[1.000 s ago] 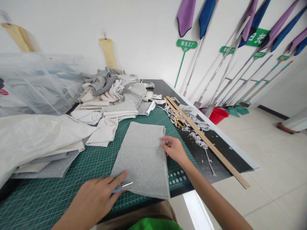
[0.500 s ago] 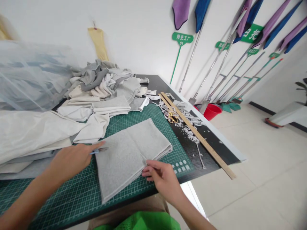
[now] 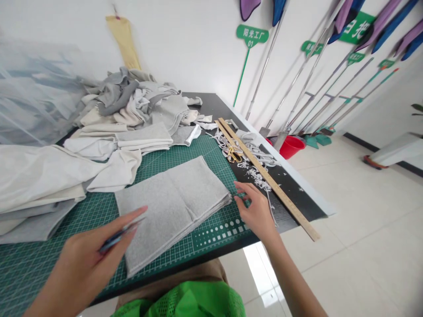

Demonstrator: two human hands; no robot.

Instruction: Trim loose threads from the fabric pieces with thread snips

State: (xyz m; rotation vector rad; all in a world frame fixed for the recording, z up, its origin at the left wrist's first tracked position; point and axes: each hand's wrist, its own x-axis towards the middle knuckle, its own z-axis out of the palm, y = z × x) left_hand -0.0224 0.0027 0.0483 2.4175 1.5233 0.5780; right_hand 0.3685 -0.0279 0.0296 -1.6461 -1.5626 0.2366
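Grey folded cloths (image 3: 172, 198) lie in a flat stack on the green cutting mat (image 3: 155, 169), their layered edges showing at the front right. My left hand (image 3: 95, 251), at the stack's left side, is closed round slim thread snips (image 3: 120, 235) with blue handles and metal tips, partly hidden by the fingers. The tips point over the top cloth. Just beyond the stack's right corner is my right hand (image 3: 254, 207), its fingers bent and apart, with nothing visible between them.
White and grey fabric pieces (image 3: 42, 176) are heaped on the left and at the back. Wooden rulers (image 3: 271, 180) lie along the right, near yellow-handled scissors (image 3: 234, 154) and thread scraps (image 3: 259, 178). A red bucket (image 3: 291, 146) and mops stand by the wall.
My right hand has left the stack's front edge and moved right, past its corner. My left hand has come nearer with the snips. The whole view has shifted slightly.
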